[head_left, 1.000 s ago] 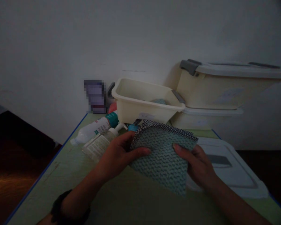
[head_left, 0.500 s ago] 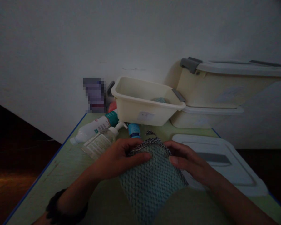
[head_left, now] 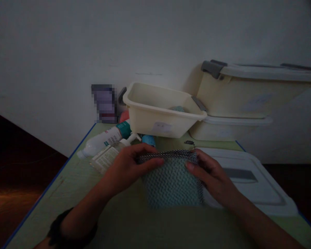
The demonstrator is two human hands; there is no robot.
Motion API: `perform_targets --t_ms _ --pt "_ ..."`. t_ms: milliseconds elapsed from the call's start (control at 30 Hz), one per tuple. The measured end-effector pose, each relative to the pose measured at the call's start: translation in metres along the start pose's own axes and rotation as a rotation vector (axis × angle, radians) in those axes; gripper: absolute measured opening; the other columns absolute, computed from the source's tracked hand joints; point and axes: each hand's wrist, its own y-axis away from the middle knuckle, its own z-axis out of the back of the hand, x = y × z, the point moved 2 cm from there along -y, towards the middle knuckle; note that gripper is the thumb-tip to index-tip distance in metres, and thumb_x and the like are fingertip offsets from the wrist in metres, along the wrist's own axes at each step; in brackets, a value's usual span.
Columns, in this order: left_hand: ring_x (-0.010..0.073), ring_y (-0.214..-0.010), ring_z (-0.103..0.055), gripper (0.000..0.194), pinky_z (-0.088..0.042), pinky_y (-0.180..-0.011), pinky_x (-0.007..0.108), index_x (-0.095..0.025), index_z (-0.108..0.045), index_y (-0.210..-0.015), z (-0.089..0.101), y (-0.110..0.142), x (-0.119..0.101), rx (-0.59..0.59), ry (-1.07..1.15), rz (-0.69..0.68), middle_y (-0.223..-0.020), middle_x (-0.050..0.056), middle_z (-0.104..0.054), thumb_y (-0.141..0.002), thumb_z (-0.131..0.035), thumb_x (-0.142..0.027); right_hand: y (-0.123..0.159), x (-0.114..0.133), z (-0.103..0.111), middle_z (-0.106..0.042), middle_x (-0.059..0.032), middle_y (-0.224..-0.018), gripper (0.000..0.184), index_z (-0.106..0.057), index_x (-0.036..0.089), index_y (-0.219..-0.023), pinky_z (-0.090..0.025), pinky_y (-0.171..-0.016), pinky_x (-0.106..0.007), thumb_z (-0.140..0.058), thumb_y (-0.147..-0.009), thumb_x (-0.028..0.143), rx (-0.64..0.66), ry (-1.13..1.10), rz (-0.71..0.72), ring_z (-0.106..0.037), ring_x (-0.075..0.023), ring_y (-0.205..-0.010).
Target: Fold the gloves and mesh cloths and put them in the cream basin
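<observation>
A teal woven cleaning cloth (head_left: 175, 186) with a black-and-white edge hangs between my hands above the table. My left hand (head_left: 133, 166) pinches its upper left edge, thumb in front and fingers behind. At the upper right corner my right hand (head_left: 209, 171) grips it the same way; a small dark loop (head_left: 189, 142) sticks up there. Just behind my left hand lie a clear pump bottle (head_left: 106, 159), a white bottle with a green band (head_left: 103, 140) and a blue item (head_left: 148, 140), partly hidden. The cloth covers part of the tabletop below.
An open cream bin (head_left: 155, 117) with something teal inside stands tilted at the back. Two lidded bins (head_left: 230, 97) are stacked to its right. A loose white lid (head_left: 264, 193) lies at right. A pixelated dark object (head_left: 105, 103) leans on the wall; something red (head_left: 124, 116) sits nearby.
The cloth has turned from a slanted position to hang squarely, its top edge now level and stretched between my hands. My right hand has shifted slightly up and right.
</observation>
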Motion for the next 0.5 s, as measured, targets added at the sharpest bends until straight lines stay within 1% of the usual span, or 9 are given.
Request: perform_targets --t_ms 67,167,267,333,433,500 --pt "0.0119 -0.062 -0.056 0.024 -0.042 -0.054 0.021 -0.018 -0.067 -0.082 0.003 0.0 0.0 -0.065 0.014 -0.026 -0.071 -0.001 -0.065 -0.073 -0.069 -0.04 0.001 -0.001 0.001 -0.056 0.0022 -0.078 0.013 -0.06 0.024 -0.093 -0.044 -0.059 -0.024 -0.063 -0.081 0.029 -0.011 0.022 0.038 -0.051 -0.0109 -0.069" --pt "0.0126 -0.064 -0.057 0.022 -0.044 -0.056 0.022 -0.018 -0.068 -0.081 -0.001 0.001 0.0 -0.044 0.022 -0.07 -0.074 0.0 -0.067 -0.072 -0.071 -0.038 0.003 -0.002 0.0 -0.053 0.0021 -0.079 0.018 -0.059 0.024 -0.094 -0.043 -0.057 -0.025 -0.065 -0.077 0.028 -0.054 0.112 0.102 -0.05 -0.0109 -0.068" --pt "0.0131 -0.067 -0.059 0.019 -0.045 -0.058 0.022 -0.018 -0.069 -0.08 -0.007 0.003 -0.002 0.002 0.018 -0.113 -0.074 0.0 -0.068 -0.072 -0.072 -0.035 0.005 0.002 -0.002 -0.054 0.0021 -0.077 0.017 -0.059 0.024 -0.091 -0.043 -0.057 -0.026 -0.067 -0.076 0.028 -0.051 0.266 0.166 -0.051 -0.0117 -0.068" --pt "0.0129 -0.069 -0.06 0.015 -0.046 -0.061 0.023 -0.018 -0.069 -0.08 -0.009 0.004 -0.003 0.009 0.032 -0.161 -0.075 0.0 -0.068 -0.072 -0.072 -0.031 0.005 0.006 -0.003 -0.057 0.0023 -0.076 0.012 -0.061 0.025 -0.09 -0.042 -0.056 -0.026 -0.065 -0.078 0.028 -0.039 0.344 0.209 -0.051 -0.0117 -0.066" --pt "0.0141 -0.073 -0.063 0.011 -0.049 -0.066 0.024 -0.018 -0.071 -0.079 -0.008 0.005 -0.005 -0.013 0.06 -0.227 -0.078 0.001 -0.07 -0.072 -0.073 -0.026 0.005 0.009 -0.001 -0.059 0.0022 -0.076 0.007 -0.063 0.027 -0.089 -0.042 -0.057 -0.026 -0.061 -0.083 0.025 -0.05 0.372 0.285 -0.053 -0.0117 -0.068" --pt "0.0157 -0.076 -0.065 0.011 -0.05 -0.07 0.026 -0.019 -0.072 -0.081 -0.005 0.004 -0.005 -0.045 0.066 -0.225 -0.08 0.001 -0.072 -0.072 -0.073 -0.026 0.004 0.011 0.002 -0.06 0.0023 -0.078 0.008 -0.063 0.028 -0.09 -0.042 -0.06 -0.026 -0.06 -0.084 0.024 -0.076 0.377 0.315 -0.054 -0.0117 -0.071"
